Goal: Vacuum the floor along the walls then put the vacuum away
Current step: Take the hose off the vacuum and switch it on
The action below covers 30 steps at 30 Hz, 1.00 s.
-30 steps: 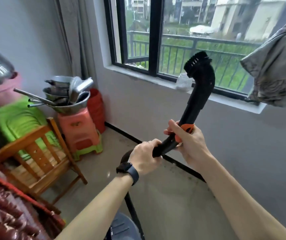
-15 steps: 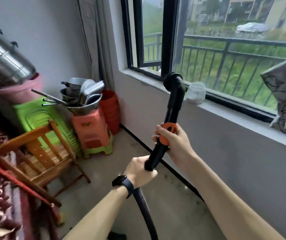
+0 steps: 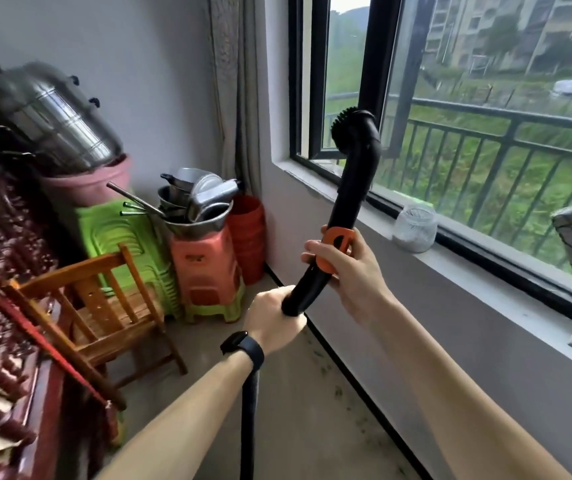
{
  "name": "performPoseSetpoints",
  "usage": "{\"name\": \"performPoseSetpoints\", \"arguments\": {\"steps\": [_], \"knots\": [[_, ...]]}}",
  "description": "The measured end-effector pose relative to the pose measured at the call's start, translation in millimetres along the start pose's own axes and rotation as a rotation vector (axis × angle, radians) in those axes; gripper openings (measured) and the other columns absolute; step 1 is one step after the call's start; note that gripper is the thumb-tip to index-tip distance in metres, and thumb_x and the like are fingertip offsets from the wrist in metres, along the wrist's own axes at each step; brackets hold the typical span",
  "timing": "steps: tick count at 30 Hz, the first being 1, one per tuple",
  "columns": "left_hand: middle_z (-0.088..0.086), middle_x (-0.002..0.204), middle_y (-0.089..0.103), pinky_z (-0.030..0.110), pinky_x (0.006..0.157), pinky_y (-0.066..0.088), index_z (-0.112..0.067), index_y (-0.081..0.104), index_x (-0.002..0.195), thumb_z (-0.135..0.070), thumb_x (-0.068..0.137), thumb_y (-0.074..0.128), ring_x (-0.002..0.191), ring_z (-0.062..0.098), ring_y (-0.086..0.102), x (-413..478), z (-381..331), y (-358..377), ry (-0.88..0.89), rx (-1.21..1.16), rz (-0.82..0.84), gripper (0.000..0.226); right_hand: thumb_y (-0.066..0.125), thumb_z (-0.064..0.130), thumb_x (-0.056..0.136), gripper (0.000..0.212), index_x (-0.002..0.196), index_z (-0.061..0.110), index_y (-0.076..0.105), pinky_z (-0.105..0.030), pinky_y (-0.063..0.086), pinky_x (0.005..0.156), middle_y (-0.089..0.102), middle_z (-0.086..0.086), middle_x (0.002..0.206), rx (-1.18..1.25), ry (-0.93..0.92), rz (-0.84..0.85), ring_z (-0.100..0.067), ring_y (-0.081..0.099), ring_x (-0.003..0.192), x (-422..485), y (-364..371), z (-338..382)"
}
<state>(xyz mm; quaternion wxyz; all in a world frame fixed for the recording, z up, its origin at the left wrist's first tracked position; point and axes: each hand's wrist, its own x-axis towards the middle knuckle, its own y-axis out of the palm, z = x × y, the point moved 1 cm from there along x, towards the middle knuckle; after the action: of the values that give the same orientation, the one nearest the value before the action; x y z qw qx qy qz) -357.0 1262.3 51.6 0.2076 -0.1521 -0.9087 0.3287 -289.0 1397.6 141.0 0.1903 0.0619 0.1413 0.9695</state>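
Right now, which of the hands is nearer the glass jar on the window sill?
Right. The right hand grips the vacuum wand at its orange collar, just left of the glass jar and slightly lower. The left hand holds the wand's lower end, farther down and left.
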Motion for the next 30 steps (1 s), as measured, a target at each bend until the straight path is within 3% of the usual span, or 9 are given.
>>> {"name": "performPoseSetpoints", "arguments": {"steps": [2, 6, 12, 15, 17, 21, 23, 27, 30], "knots": [[-0.004, 0.062, 0.06, 0.042, 0.06, 0.051, -0.018, 0.054, 0.071, -0.017, 0.065, 0.061, 0.06, 0.019, 0.056, 13.3, 0.0, -2.5, -0.025, -0.022, -0.009, 0.009, 0.081, 0.013, 0.088, 0.036, 0.118, 0.012, 0.06, -0.031, 0.062, 0.074, 0.072, -0.007, 0.094, 0.005, -0.001, 0.021, -0.025, 0.078, 0.088, 18.8, 6.6, 1.7], [-0.006, 0.064, 0.066, 0.042, 0.068, 0.055, -0.018, 0.059, 0.065, -0.017, 0.06, 0.061, 0.066, 0.016, 0.062, 42.1, 11.2, 1.2, -0.115, -0.073, 0.033, 0.005, 0.081, 0.017, 0.088, 0.035, 0.115, 0.018, 0.059, -0.041, 0.062, 0.083, 0.074, 0.0, 0.093, -0.025, 0.036, 0.044, -0.023, 0.078, 0.09, 59.5, 13.6, -11.4], [-0.007, 0.063, 0.066, 0.039, 0.066, 0.054, -0.018, 0.058, 0.065, -0.017, 0.057, 0.058, 0.067, 0.017, 0.063, 106.5, 51.3, 19.7, -0.143, -0.042, 0.078, 0.008, 0.075, 0.011, 0.09, 0.034, 0.119, 0.014, 0.057, -0.03, 0.059, 0.065, 0.072, -0.004, 0.096, 0.043, 0.14, 0.01, -0.02, 0.078, 0.08, 142.6, 11.0, -42.5], [-0.007, 0.066, 0.067, 0.039, 0.068, 0.054, -0.024, 0.057, 0.073, -0.017, 0.055, 0.063, 0.069, 0.017, 0.063, 155.1, 66.8, 27.9, -0.126, -0.092, 0.146, 0.02, 0.072, 0.005, 0.089, 0.03, 0.114, 0.01, 0.056, -0.04, 0.06, 0.072, 0.069, -0.005, 0.08, 0.137, 0.201, -0.037, -0.022, 0.071, 0.067, 195.0, 11.0, -52.0], [-0.005, 0.07, 0.069, 0.039, 0.071, 0.055, -0.028, 0.054, 0.077, -0.019, 0.052, 0.07, 0.07, 0.019, 0.065, 188.0, 72.0, 34.6, -0.122, -0.181, 0.203, 0.031, 0.069, 0.0, 0.089, 0.026, 0.108, 0.009, 0.054, -0.039, 0.058, 0.064, 0.063, -0.008, 0.074, 0.203, 0.245, -0.08, -0.023, 0.063, 0.06, 229.9, 12.8, -56.7], [-0.005, 0.065, 0.07, 0.038, 0.068, 0.057, -0.027, 0.055, 0.074, -0.014, 0.054, 0.075, 0.061, 0.018, 0.067, 244.0, 89.9, 57.1, -0.155, -0.288, 0.294, 0.031, 0.065, -0.005, 0.087, 0.022, 0.096, 0.009, 0.051, -0.041, 0.052, 0.069, 0.055, -0.012, 0.076, 0.2, 0.322, -0.13, -0.024, 0.054, 0.063, 291.2, 9.6, -74.7], [-0.01, 0.063, 0.066, 0.04, 0.069, 0.056, -0.028, 0.055, 0.071, -0.022, 0.058, 0.076, 0.062, 0.018, 0.065, 263.0, 108.1, 71.3, -0.193, -0.252, 0.314, 0.025, 0.064, -0.004, 0.086, 0.021, 0.095, 0.009, 0.05, -0.04, 0.05, 0.069, 0.055, -0.012, 0.074, 0.203, 0.369, -0.145, -0.025, 0.054, 0.062, 317.3, 4.2, -91.3], [-0.016, 0.064, 0.061, 0.028, 0.062, 0.049, -0.036, 0.053, 0.077, -0.054, 0.066, 0.063, 0.062, 0.006, 0.058, 291.9, 153.8, 104.1, -0.251, -0.091, 0.302, 0.023, 0.067, 0.004, 0.09, 0.022, 0.103, 0.01, 0.05, -0.037, 0.052, 0.067, 0.057, -0.01, 0.073, 0.231, 0.484, -0.173, -0.023, 0.056, 0.06, 371.1, -12.1, -141.1], [-0.012, 0.073, 0.064, 0.029, 0.06, 0.05, -0.043, 0.05, 0.079, -0.06, 0.069, 0.056, 0.07, 0.013, 0.062, 312.3, 190.4, 128.5, -0.313, 0.034, 0.324, 0.021, 0.071, 0.013, 0.092, 0.024, 0.104, 0.01, 0.051, -0.035, 0.053, 0.069, 0.059, -0.007, 0.074, 0.285, 0.606, -0.216, -0.023, 0.057, 0.064, 412.5, -23.5, -189.5]]}}
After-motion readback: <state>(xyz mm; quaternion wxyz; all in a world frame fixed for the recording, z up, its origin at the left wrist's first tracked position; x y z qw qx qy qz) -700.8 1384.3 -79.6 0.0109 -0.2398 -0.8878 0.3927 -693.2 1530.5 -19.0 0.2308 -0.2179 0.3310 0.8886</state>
